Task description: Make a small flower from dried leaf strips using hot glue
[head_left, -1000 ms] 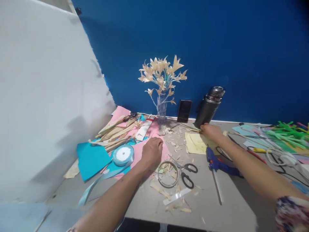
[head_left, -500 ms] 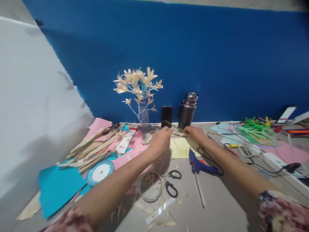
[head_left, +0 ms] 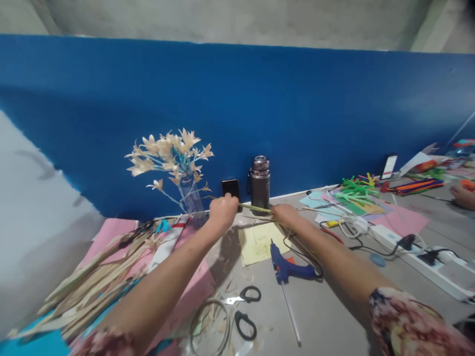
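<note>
Between my hands stretches a long thin yellow-green strip (head_left: 255,208), perhaps dried leaf or stalk. My left hand (head_left: 223,212), closed in a fist, grips it in front of a black phone (head_left: 230,187). My right hand (head_left: 284,215) is closed round it on the other side, just right of a dark metal flask (head_left: 260,183). The fingertips of both hands are mostly hidden. Below the hands lie a yellow paper sheet (head_left: 256,244) and a blue glue gun (head_left: 293,269) with a glue stick (head_left: 291,314) in its back end.
Pale flowers stand in a clear vase (head_left: 192,198) at left. Dried husks (head_left: 100,277) cover pink paper. Black-handled scissors (head_left: 245,324) and a wire coil (head_left: 210,326) lie in front. A power strip (head_left: 419,262), cables and green pipe cleaners (head_left: 358,190) occupy the right. Another person's hand (head_left: 463,197) shows at far right.
The view has swung right and up. My hands hold the strip further apart, and it now runs straighter between them.
</note>
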### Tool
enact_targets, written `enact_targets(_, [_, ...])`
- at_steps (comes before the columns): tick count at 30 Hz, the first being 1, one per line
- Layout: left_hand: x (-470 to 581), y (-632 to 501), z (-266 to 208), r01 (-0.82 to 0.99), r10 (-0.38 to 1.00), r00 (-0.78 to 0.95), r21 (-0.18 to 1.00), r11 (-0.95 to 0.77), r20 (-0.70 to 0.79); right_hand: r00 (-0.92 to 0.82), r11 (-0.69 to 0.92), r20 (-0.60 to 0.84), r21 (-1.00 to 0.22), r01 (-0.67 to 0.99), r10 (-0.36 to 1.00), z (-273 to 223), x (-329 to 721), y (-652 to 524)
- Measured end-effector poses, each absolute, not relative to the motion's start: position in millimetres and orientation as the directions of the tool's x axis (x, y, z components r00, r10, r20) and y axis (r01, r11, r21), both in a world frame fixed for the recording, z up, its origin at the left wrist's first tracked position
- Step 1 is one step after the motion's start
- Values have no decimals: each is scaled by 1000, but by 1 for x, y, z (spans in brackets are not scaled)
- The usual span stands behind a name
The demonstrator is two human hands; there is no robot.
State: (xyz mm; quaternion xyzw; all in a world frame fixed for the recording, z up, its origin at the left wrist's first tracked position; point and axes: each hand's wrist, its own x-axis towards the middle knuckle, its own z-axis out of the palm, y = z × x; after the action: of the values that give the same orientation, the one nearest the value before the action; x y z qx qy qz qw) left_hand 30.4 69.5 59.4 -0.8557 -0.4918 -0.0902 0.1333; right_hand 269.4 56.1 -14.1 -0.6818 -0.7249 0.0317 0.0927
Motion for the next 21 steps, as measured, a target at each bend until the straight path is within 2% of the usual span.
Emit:
enact_targets(4, [-11, 31, 69, 891, 793, 451, -151, -429, 410, -28, 102, 208, -351, 931, 978, 12, 270, 36])
enact_targets(7, [-38, 1, 59, 844, 684, 493, -106, -526, 538, -60, 178, 244, -499, 848, 968, 37, 252, 4])
enact_targets(8, [-45, -8, 56, 825, 653, 498, -80, -559, 571, -116, 226, 226, -560, 797, 967, 43, 240, -9])
enact_targets(9, [-52, -16, 53, 808, 632, 495, -50, -586, 596, -208, 262, 164, -712, 651, 964, 48, 227, -22])
enact_targets(11, [-61, -29, 50, 775, 601, 456, 39, -630, 656, -441, 288, 72, -848, 444, 895, 51, 197, -47])
enact_targets(12, [-65, -35, 51, 758, 590, 411, 99, -645, 695, -477, 280, 72, -881, 382, 876, 51, 182, -58])
enact_targets(15, [-69, -50, 54, 670, 583, 152, 351, -654, 798, -301, 269, 168, -904, 334, 939, 45, 146, -76])
enact_targets(17, [-66, -58, 54, 545, 683, -37, 587, -599, 730, -192, 303, 251, -895, 328, 949, 41, 131, -78])
enact_targets(18, [-64, -61, 54, 450, 779, -56, 712, -539, 625, -170, 323, 282, -891, 317, 944, 40, 127, -78])
enact_targets(20, [-59, -64, 51, 214, 938, 86, 914, -346, 335, -171, 347, 309, -891, 292, 936, 40, 122, -76])
enact_targets(21, [-57, -63, 49, 118, 959, 182, 963, -242, 218, -183, 347, 305, -893, 285, 935, 40, 121, -74])
